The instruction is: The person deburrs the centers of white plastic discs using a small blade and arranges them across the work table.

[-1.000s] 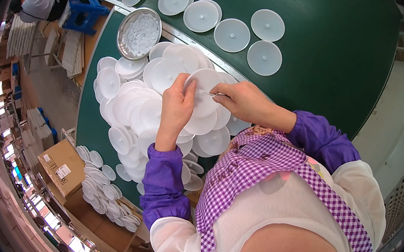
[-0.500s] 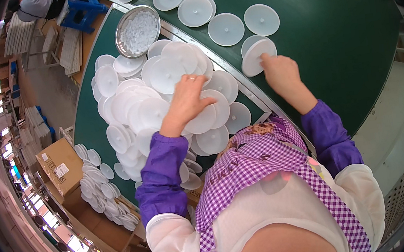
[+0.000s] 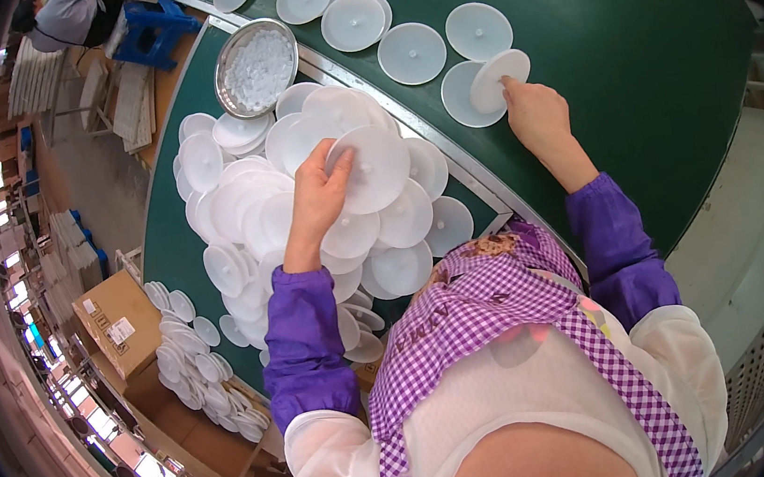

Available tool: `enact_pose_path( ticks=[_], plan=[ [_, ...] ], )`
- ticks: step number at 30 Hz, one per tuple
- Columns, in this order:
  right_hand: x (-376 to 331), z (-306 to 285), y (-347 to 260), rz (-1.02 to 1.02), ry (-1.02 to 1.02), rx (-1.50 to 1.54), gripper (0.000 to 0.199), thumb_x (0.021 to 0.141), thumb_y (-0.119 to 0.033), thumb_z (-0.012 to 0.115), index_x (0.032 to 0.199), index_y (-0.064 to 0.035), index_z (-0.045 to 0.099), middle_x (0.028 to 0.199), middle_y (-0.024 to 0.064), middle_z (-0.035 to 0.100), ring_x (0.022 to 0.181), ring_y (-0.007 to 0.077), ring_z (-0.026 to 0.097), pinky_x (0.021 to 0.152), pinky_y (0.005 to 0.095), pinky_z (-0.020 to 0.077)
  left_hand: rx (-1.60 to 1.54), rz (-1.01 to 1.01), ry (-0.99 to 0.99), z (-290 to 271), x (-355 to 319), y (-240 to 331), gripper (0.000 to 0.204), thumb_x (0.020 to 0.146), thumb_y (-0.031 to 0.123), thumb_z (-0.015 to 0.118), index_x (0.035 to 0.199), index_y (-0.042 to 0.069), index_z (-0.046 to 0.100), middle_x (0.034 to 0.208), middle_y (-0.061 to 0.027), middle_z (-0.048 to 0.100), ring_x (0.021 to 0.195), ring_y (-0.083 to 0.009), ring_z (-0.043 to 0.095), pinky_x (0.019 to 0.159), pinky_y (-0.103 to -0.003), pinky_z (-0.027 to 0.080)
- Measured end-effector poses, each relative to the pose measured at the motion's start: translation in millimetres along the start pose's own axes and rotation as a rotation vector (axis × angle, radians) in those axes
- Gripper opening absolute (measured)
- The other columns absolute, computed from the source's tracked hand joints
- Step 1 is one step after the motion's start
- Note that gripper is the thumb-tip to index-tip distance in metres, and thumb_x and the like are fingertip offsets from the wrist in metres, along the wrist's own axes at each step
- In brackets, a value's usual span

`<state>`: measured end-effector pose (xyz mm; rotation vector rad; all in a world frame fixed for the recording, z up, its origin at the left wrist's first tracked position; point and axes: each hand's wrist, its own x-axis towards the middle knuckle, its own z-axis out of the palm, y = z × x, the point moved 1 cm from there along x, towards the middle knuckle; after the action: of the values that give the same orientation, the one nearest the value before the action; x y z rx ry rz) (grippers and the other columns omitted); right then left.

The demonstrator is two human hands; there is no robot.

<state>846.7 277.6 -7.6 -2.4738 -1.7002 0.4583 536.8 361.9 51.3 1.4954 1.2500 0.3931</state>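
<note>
My left hand (image 3: 319, 200) grips a white round plastic lid (image 3: 376, 166), lifting it off a big pile of the same lids (image 3: 246, 207) on the green table. My right hand (image 3: 538, 117) reaches out over the green conveyor belt (image 3: 623, 41) and holds another white lid (image 3: 500, 79) tilted, its edge over a lid lying flat on the belt (image 3: 463, 97). Several more lids (image 3: 413, 51) lie in a row along the belt.
A round metal bowl of small white parts (image 3: 256, 67) stands at the pile's far end. A cardboard box (image 3: 117, 325) and more stacked lids (image 3: 195, 377) sit lower left. Another person (image 3: 69, 15) sits far off by a blue stool (image 3: 153, 31).
My right hand left the pile and carried a lid out to the belt. My left hand stayed at the pile and has lifted another lid.
</note>
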Motion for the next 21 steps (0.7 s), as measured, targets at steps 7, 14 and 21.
enact_pose_path(
  ticks=[7, 14, 21],
  plan=[
    [14.8, -5.9, 24.1, 0.274, 0.029, 0.128, 0.024, 0.091, -0.018, 0.052, 0.111, -0.0100, 0.061, 0.087, 0.0177, 0.069, 0.085, 0.0360, 0.067, 0.074, 0.0485, 0.0524, -0.010, 0.105, 0.079, 21.0, -5.9, 12.6, 0.019, 0.094, 0.014, 0.059, 0.105, -0.001, 0.062, 0.085, -0.0096, 0.069, 0.077, -0.0122, 0.061, 0.068, -0.028, 0.049],
    [-1.9, 1.1, 14.4, 0.084, 0.097, 0.501, 0.040, 0.091, -0.017, 0.058, 0.131, -0.0178, 0.054, 0.077, 0.0164, 0.064, 0.068, 0.0279, 0.063, 0.069, 0.0393, 0.0496, -0.059, 0.103, 0.090, 34.7, -1.2, 20.5, 0.019, 0.095, 0.014, 0.058, 0.105, 0.000, 0.063, 0.086, -0.0099, 0.069, 0.076, -0.0129, 0.062, 0.068, -0.027, 0.049],
    [-54.2, -48.4, -87.2, -0.265, -0.208, 0.874, 0.020, 0.088, -0.017, 0.062, 0.104, -0.0078, 0.068, 0.070, 0.0155, 0.066, 0.064, 0.0314, 0.065, 0.063, 0.0399, 0.0509, -0.077, 0.122, 0.117, 44.6, -3.5, 34.2, 0.019, 0.097, 0.014, 0.058, 0.109, 0.000, 0.062, 0.094, -0.0035, 0.067, 0.084, -0.0085, 0.060, 0.073, -0.023, 0.049]
  ],
)
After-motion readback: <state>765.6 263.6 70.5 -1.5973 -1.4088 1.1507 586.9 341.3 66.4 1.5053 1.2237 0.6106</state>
